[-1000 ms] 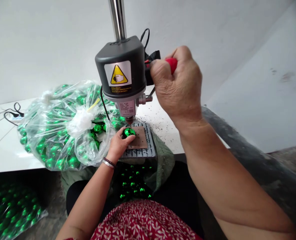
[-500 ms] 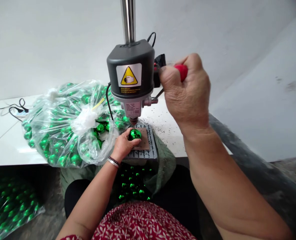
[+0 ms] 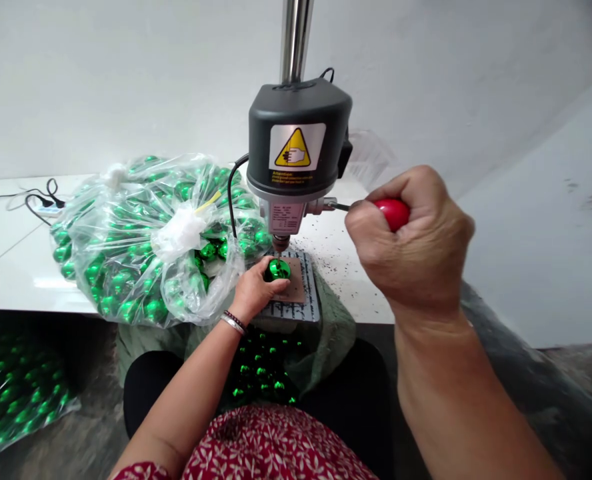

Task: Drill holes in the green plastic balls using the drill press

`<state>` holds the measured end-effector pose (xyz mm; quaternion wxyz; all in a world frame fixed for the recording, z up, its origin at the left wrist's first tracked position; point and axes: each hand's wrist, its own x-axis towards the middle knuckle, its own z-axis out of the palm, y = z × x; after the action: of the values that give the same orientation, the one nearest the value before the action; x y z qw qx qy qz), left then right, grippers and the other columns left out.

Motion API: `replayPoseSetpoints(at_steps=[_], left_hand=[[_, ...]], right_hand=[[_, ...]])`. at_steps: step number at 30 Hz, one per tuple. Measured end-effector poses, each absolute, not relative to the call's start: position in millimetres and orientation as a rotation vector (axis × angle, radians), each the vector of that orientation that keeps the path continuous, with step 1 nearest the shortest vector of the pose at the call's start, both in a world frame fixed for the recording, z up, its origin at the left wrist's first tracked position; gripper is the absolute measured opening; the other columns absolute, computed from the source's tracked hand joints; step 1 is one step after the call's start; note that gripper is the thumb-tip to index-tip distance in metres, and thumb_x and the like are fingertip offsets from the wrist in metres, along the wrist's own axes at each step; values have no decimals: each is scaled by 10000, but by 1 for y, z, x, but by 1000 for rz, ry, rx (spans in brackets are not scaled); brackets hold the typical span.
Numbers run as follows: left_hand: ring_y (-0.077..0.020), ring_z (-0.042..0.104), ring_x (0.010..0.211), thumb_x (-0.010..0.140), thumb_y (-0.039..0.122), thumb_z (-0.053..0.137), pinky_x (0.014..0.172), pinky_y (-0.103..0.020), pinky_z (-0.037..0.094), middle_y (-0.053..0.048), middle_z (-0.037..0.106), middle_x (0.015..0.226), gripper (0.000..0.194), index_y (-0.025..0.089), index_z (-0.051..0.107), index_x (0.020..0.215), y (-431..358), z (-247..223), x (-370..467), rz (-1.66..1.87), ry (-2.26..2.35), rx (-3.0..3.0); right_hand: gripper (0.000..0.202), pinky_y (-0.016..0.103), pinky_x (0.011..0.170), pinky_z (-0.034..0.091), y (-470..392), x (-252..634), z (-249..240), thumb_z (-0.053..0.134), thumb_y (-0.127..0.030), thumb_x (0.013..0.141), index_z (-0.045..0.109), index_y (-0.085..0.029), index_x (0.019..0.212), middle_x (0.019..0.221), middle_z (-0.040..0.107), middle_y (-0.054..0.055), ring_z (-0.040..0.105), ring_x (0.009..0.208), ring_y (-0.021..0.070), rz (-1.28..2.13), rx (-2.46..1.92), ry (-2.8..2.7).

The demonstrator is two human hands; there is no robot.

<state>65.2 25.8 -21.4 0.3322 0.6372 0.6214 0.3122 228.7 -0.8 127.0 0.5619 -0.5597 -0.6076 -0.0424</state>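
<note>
A small dark grey bench drill (image 3: 299,143) stands on a steel column at the table's front edge. My right hand (image 3: 410,243) is closed around the drill's red lever knob (image 3: 394,212), low on the drill's right side. My left hand (image 3: 255,291) holds a shiny green ball (image 3: 277,269) on the brown pad (image 3: 296,288) of the drill's base plate. The drill bit (image 3: 279,248) touches the top of the ball.
A clear plastic bag of green balls (image 3: 146,233) lies on the white table (image 3: 11,273) left of the drill. A green cloth sack (image 3: 266,373) of balls hangs below the base plate. Another bag of balls (image 3: 11,393) lies on the floor at left. Dark chips dot the table.
My right hand has pulled the red knob down from beside the drill head to below it. The drill bit has come down onto the green ball. My view has shifted left.
</note>
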Motion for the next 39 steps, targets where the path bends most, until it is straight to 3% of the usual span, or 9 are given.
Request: replayPoseSetpoints(at_steps=[15, 25, 30, 34, 36, 39], left_hand=[[-189, 629, 820, 709, 402, 721, 753, -270, 479, -15, 720, 934, 547, 238, 640, 1224, 26, -24, 64, 795, 1639, 1655], [-189, 650, 881, 696, 359, 742, 837, -276, 481, 4, 737, 965, 483, 258, 665, 1161, 23, -23, 64, 856, 1595, 1645], [-231, 672, 914, 833, 234, 561, 837, -320, 492, -110, 749, 971, 237, 159, 740, 970, 30, -27, 71, 796, 1783, 1655], [-220, 679, 963, 838, 125, 438, 906, -331, 489, -124, 743, 1045, 327, 147, 743, 954, -9, -28, 55, 747, 1830, 1685], [-215, 674, 991, 836, 149, 414, 948, -339, 480, -114, 740, 1050, 345, 151, 733, 968, -50, -31, 34, 778, 1869, 1680], [-203, 689, 890, 791, 191, 418, 854, -317, 522, -63, 748, 915, 307, 190, 720, 847, -106, -37, 3, 683, 1898, 1535]], right_hand=[[126, 260, 552, 405, -5, 226, 98, 498, -318, 795, 490, -237, 700, 601, 515, -16, 453, 548, 95, -114, -1229, -1393], [144, 246, 546, 422, -7, 222, 74, 507, -323, 849, 523, -219, 752, 634, 580, -10, 487, 528, 85, -166, -1157, -1370], [122, 228, 570, 438, -8, 223, 57, 510, -301, 851, 537, -208, 777, 662, 599, -11, 535, 574, 82, -179, -1115, -1396], [144, 235, 567, 433, -9, 226, 65, 509, -321, 842, 546, -208, 761, 651, 587, -7, 517, 565, 85, -147, -1158, -1413], [148, 241, 547, 419, -9, 227, 75, 512, -325, 827, 540, -213, 734, 617, 561, -8, 487, 539, 88, -122, -1191, -1416], [166, 256, 524, 401, -10, 228, 86, 505, -348, 803, 521, -216, 703, 575, 530, -2, 460, 519, 100, -64, -1239, -1415]])
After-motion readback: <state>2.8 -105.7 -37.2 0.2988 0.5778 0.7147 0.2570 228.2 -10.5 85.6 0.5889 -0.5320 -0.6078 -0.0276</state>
